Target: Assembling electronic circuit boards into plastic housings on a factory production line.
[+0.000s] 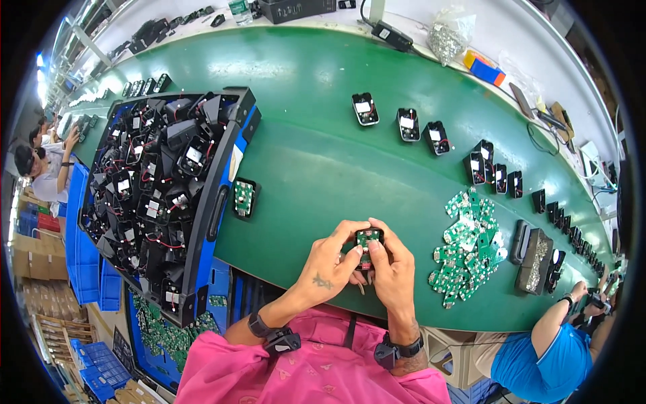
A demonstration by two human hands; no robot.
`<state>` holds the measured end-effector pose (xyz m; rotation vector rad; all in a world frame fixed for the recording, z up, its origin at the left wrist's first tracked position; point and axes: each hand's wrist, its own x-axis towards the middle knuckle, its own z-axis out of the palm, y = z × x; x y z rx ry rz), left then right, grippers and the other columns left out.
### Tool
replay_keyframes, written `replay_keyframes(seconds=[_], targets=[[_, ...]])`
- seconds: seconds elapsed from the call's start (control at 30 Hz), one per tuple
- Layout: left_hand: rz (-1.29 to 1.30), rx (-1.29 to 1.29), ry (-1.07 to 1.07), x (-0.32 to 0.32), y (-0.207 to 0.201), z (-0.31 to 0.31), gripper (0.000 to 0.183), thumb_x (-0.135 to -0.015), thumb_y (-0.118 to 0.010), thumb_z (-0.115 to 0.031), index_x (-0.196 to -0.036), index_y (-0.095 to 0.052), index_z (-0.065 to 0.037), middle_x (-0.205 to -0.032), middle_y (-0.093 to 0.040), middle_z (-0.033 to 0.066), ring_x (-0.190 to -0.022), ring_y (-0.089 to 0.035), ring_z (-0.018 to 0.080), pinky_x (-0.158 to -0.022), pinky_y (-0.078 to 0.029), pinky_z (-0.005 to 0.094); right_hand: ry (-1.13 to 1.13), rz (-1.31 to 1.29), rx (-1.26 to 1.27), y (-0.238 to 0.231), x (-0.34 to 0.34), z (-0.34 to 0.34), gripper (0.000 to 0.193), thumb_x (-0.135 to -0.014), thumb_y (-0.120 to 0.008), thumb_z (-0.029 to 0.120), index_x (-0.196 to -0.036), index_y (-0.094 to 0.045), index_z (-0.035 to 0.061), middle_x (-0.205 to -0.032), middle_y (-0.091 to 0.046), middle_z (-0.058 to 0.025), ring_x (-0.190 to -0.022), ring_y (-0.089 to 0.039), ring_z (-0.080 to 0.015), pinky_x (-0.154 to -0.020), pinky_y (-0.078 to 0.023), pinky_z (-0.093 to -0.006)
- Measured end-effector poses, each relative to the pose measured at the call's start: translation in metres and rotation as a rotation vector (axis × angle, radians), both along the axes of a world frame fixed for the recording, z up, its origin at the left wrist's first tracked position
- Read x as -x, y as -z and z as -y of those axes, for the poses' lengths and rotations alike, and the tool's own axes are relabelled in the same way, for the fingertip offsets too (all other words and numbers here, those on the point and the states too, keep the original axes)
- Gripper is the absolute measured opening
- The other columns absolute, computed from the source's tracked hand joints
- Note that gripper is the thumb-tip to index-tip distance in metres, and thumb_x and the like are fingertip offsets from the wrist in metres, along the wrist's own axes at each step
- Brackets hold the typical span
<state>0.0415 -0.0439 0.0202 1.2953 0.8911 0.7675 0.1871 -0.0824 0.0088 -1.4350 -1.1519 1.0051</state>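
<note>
Close in front of me, both hands grip one small black plastic housing with a green circuit board [368, 237] in it. My left hand [330, 259] closes round its left side, the thumb on the board. My right hand [393, 266] wraps the right side, its thumb also pressing the board's face. A bit of red shows at the lower end of the board. To the left, beside the big bin, lies another black housing [254, 199] with a green board in it. A loose pile of green circuit boards [468, 252] spreads to the right of my hands.
A black-and-blue bin [232, 145] heaped with black housings stands at left. Open housings [365, 109] line the green table [303, 161] toward the far right. Right of the boards is a box of small metal parts [536, 262]. A co-worker in blue [545, 357] sits at right.
</note>
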Motion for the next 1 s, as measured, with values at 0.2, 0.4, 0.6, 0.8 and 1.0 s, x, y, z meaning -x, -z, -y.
replay_keyframes(seconds=[0.2,0.4,0.6,0.8,1.0], targets=[[0.327,0.54,0.001,0.014,-0.017,-0.037,0.038,-0.098,-0.05,-0.006,-0.134,-0.04,0.0,-0.1,-0.068,0.0175,-0.063,-0.072,0.0283,-0.052,-0.062,0.0303,-0.038,-0.291,0.054,-0.027,-0.005,-0.007,0.042,-0.099,-0.057,0.011,-0.139,-0.053,-0.0025,-0.08,-0.063,-0.0046,-0.06,-0.056,-0.0058,-0.054,-0.048,-0.0235],[0.581,0.72,-0.048,0.022,-0.009,-0.084,0.036,-0.098,-0.05,-0.005,-0.131,-0.042,0.009,-0.118,-0.064,0.0263,-0.066,-0.073,0.025,-0.054,-0.064,0.0288,-0.033,0.186,-0.019,0.004,-0.013,0.019,0.03,-0.093,-0.063,0.005,-0.121,-0.063,-0.0037,-0.078,-0.064,-0.0075,-0.058,-0.059,-0.0111,-0.053,-0.048,-0.0259],[0.749,0.84,0.042,0.014,-0.025,-0.116,0.034,-0.099,-0.048,-0.005,-0.129,-0.044,0.011,-0.13,-0.058,0.0282,-0.071,-0.072,0.019,-0.057,-0.063,0.0228,-0.015,0.386,-0.211,0.014,-0.016,0.026,0.015,-0.088,-0.068,0.004,-0.102,-0.068,-0.002,-0.074,-0.062,-0.0099,-0.057,-0.062,-0.0173,-0.053,-0.048,-0.0278],[-0.041,0.017,-0.497,0.001,-0.009,-0.186,0.039,-0.098,-0.048,-0.004,-0.138,-0.045,-0.005,-0.124,-0.057,0.0166,-0.058,-0.067,0.0221,-0.044,-0.052,0.0283,-0.009,0.284,-0.174,0.015,-0.018,0.024,0.014,-0.087,-0.07,0.007,-0.1,-0.069,0.0008,-0.073,-0.061,-0.0103,-0.057,-0.061,-0.0224,-0.054,-0.048,-0.0325],[-0.441,-0.254,-0.493,0.027,0.037,-0.278,0.051,-0.095,-0.054,-0.003,-0.144,-0.042,-0.004,-0.115,-0.061,0.0176,-0.062,-0.069,0.0254,-0.053,-0.056,0.0346,0.001,0.285,-0.183,0.014,-0.02,0.026,0.014,-0.088,-0.069,0.009,-0.1,-0.069,0.0013,-0.077,-0.063,-0.0111,-0.06,-0.062,-0.0259,-0.056,-0.05,-0.0351]])
